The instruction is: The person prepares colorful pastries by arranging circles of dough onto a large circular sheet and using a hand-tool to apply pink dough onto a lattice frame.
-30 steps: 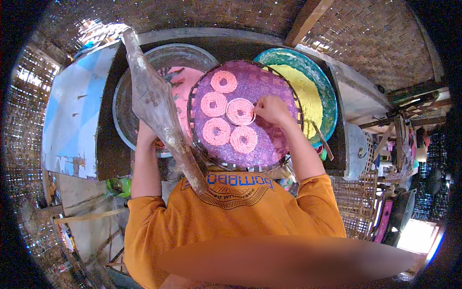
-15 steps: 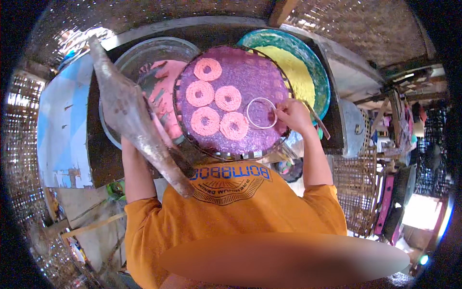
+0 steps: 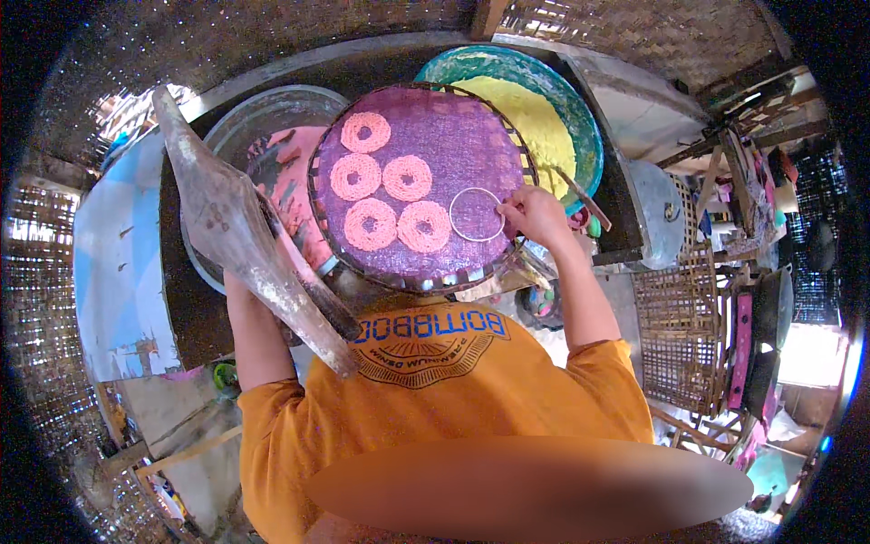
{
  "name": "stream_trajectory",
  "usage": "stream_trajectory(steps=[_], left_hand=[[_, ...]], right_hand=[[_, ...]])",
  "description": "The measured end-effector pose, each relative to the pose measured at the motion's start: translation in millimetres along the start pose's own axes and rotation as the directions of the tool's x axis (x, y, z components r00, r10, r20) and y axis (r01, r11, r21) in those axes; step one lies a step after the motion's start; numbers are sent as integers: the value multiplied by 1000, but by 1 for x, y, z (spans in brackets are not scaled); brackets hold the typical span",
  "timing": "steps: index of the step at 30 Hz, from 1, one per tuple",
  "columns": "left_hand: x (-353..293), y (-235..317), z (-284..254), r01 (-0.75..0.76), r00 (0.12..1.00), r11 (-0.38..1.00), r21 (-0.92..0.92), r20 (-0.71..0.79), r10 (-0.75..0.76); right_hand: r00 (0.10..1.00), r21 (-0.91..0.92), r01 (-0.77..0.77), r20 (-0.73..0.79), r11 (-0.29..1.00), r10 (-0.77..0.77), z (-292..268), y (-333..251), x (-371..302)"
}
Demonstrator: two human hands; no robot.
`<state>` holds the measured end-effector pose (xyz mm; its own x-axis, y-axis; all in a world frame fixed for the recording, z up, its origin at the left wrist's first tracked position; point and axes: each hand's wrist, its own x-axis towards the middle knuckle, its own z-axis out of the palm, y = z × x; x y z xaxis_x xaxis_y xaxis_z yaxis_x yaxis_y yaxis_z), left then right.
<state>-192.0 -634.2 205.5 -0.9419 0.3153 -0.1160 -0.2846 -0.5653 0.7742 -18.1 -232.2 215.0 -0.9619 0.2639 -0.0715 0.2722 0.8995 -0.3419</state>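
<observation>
A thin white ring is pinched at its right side between the thumb and fingers of my right hand. It is held over the right part of a round tray covered in purple mesh or cloth, with a dark woven rim. Several pink strand-like rounds with holes in their middles lie on the tray's left half. My left forearm reaches up behind a worn wooden lever, which hides my left hand. Whether that hand holds anything is not visible.
Left of the tray, a large basin contains pink dough-like material. A teal basin of yellow powdery material stands behind and right, with a flat stick at its edge. A blue-white panel borders the left side.
The whole scene has shifted slightly left in the view. My right hand keeps its pinch on the white ring, at about the same place over the tray. The pink rounds look unchanged.
</observation>
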Motion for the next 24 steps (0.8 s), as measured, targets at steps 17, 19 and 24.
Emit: stream_trajectory(steps=[17, 19, 24], left_hand=[[-8, -1, -13, 9, 999, 996, -93, 44, -5], [-8, -1, -18, -2, 999, 995, -100, 38, 6], [-9, -1, -32, -29, 1000, 990, -137, -5, 29]], right_hand=[[901, -297, 374, -107, 879, -420, 18, -8, -85], [887, -309, 391, -126, 867, -445, 27, -15, -94], [810, -267, 467, -253, 843, -529, 59, -69, -102]])
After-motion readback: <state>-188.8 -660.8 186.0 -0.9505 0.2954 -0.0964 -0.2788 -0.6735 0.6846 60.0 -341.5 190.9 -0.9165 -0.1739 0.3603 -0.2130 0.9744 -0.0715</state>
